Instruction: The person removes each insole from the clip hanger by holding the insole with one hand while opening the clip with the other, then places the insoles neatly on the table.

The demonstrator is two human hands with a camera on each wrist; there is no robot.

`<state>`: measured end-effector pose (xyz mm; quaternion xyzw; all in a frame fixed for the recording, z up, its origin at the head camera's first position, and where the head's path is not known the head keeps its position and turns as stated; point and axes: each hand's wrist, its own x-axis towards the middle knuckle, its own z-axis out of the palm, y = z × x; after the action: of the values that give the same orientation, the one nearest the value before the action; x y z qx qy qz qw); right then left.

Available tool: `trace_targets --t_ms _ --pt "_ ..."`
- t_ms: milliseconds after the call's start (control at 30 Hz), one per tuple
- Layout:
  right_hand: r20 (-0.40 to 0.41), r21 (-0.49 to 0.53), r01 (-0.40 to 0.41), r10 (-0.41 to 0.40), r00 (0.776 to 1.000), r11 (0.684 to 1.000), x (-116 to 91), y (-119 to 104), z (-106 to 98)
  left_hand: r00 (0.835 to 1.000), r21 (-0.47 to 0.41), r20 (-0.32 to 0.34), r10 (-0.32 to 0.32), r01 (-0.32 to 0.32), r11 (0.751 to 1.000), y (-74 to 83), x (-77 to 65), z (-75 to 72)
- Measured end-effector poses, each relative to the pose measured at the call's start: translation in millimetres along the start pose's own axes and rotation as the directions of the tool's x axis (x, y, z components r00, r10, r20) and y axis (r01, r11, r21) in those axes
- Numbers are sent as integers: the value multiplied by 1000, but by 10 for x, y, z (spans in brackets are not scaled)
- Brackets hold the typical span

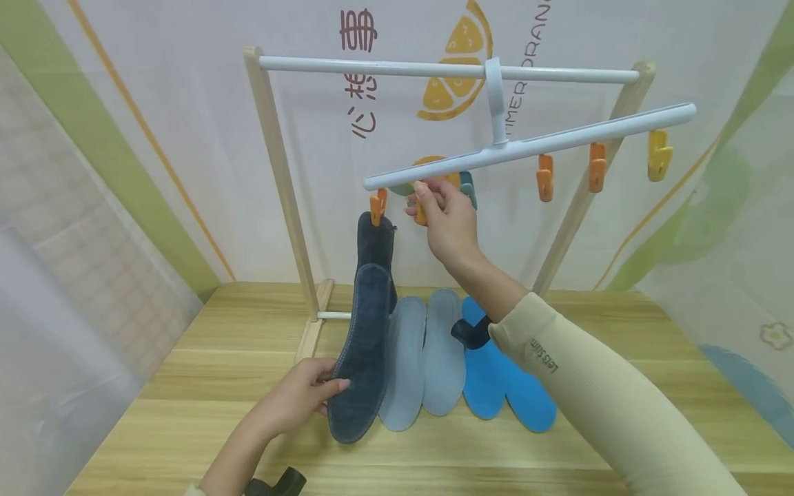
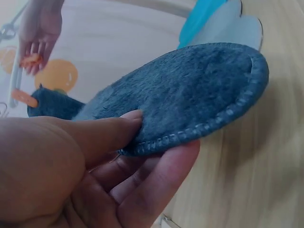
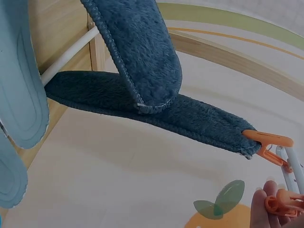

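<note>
My left hand (image 1: pixel 304 393) pinches a dark blue fuzzy insole (image 2: pixel 190 90) by its edge, thumb on top and fingers beneath. The insole slants up and away above the table, its far end overlapping a second dark insole (image 3: pixel 209 121). That second one hangs by one end from an orange clip (image 1: pixel 378 207) at the left end of a white hanger (image 1: pixel 558 141). Up at the hanger, my right hand (image 1: pixel 453 220) pinches another orange clip (image 3: pixel 282 202) between thumb and fingers. The hanger tilts, its left end lower.
Two grey insoles (image 1: pixel 443 351) and two blue insoles (image 1: pixel 484 379) lie on the wooden table (image 1: pixel 248 331). The hanger hooks over the white rod (image 1: pixel 372 67) of a wooden-post rack (image 1: pixel 282 179). Orange clips (image 1: pixel 597 167) and a yellow clip (image 1: pixel 659 155) hang toward its right end.
</note>
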<state>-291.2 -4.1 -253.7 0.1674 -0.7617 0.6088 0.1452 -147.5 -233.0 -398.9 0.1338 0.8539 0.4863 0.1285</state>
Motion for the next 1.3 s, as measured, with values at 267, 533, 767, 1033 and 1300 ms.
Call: trace_targets --t_ms 267,533,767,1033,1300 --pt "8 13 31 -31 999 999 -3 31 -6 1000 18 10 -7 7 1000 -153 116 -35" --pt "5 -5 34 -34 999 999 13 102 1 998 -98 57 -16 22 995 -264 236 -57" --pt "-4 -20 58 -58 998 998 30 133 -10 995 -159 95 -43 58 986 -370 266 -53" --pt "4 -5 63 -63 998 998 31 143 -5 988 -180 133 -77 101 979 -416 275 -60" --pt "-5 15 66 -66 998 998 39 171 5 996 -117 44 -83 87 989 -397 404 -52"
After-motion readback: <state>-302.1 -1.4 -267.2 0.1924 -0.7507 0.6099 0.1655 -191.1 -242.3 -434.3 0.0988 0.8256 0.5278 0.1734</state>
